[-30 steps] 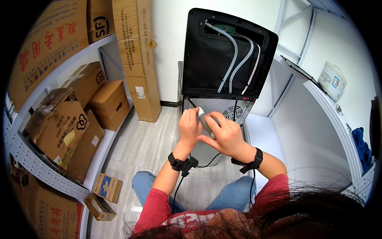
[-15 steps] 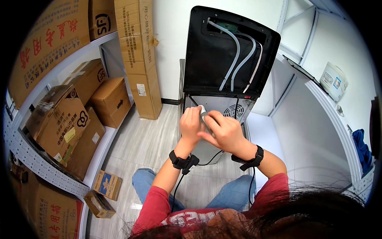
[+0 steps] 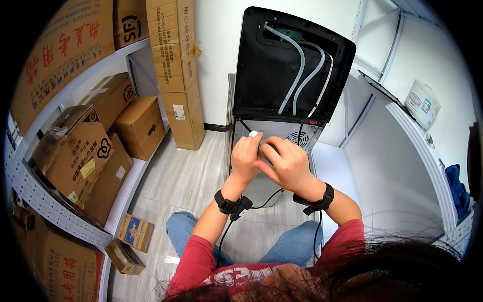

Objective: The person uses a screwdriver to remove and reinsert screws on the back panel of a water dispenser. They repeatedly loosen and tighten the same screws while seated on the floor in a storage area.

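Both hands are raised in front of the appliance's metal back panel. My left hand has its fingers curled on a small white-and-grey cylindrical object, mostly covered by the fingers. My right hand is closed on it from the right, thumb reaching toward my left hand. Above them stands the appliance's black panel, with two pale bluish tubes and a thinner whitish one across its inner face and a green board near its top. A fan grille shows behind my right fingers. Black straps with cables are on both wrists.
Shelves with cardboard boxes line the left; a tall carton leans by the wall. Two small boxes lie on the floor. On the right are a white shelf unit, a plastic container and blue cloth.
My hands have drawn slightly closer and shifted a little right, covering more of the grey-and-white object, whose grey part is now mostly hidden. The view has shifted slightly.
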Demonstrator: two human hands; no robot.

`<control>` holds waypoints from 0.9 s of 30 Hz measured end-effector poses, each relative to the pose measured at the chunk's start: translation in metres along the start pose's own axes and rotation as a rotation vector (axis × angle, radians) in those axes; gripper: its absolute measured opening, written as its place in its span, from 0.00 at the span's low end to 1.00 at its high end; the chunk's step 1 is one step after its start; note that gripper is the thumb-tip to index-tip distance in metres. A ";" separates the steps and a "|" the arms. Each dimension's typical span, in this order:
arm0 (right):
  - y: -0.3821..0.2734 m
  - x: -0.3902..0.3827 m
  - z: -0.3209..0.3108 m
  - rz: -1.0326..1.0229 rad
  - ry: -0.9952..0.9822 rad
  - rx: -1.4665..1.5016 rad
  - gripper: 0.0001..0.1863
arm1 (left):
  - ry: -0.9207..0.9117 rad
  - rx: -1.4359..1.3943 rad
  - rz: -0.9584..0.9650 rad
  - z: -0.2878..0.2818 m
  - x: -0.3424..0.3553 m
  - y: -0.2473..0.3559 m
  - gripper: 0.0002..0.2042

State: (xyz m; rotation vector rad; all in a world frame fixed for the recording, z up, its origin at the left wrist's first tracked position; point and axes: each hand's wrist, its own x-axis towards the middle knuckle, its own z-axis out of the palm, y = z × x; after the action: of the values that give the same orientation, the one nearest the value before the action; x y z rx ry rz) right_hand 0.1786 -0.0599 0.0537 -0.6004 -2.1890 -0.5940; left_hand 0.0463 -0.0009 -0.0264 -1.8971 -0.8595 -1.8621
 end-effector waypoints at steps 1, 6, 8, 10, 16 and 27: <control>0.000 -0.001 0.004 0.047 0.010 0.000 0.13 | 0.022 -0.022 -0.009 0.003 0.001 0.000 0.20; 0.004 0.001 0.004 -0.119 0.043 -0.061 0.16 | 0.034 -0.015 -0.100 0.002 0.001 0.002 0.22; 0.004 0.001 0.000 -0.127 -0.001 -0.059 0.16 | 0.009 0.041 -0.183 0.000 -0.005 0.000 0.22; 0.005 0.002 -0.001 -0.135 0.007 -0.049 0.16 | 0.001 0.093 -0.346 -0.002 -0.004 -0.013 0.24; 0.001 0.005 -0.001 -0.342 -0.105 -0.045 0.16 | -0.121 0.171 -0.474 0.013 0.002 -0.069 0.33; -0.001 -0.006 -0.002 -0.043 -0.002 -0.032 0.15 | -0.150 -0.030 -0.516 0.031 0.009 -0.098 0.35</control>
State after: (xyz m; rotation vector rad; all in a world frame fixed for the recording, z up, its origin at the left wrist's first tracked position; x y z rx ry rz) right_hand 0.1826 -0.0627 0.0501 -0.5723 -2.2028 -0.6526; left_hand 0.0082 0.0948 -0.0368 -1.9857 -1.4953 -2.0274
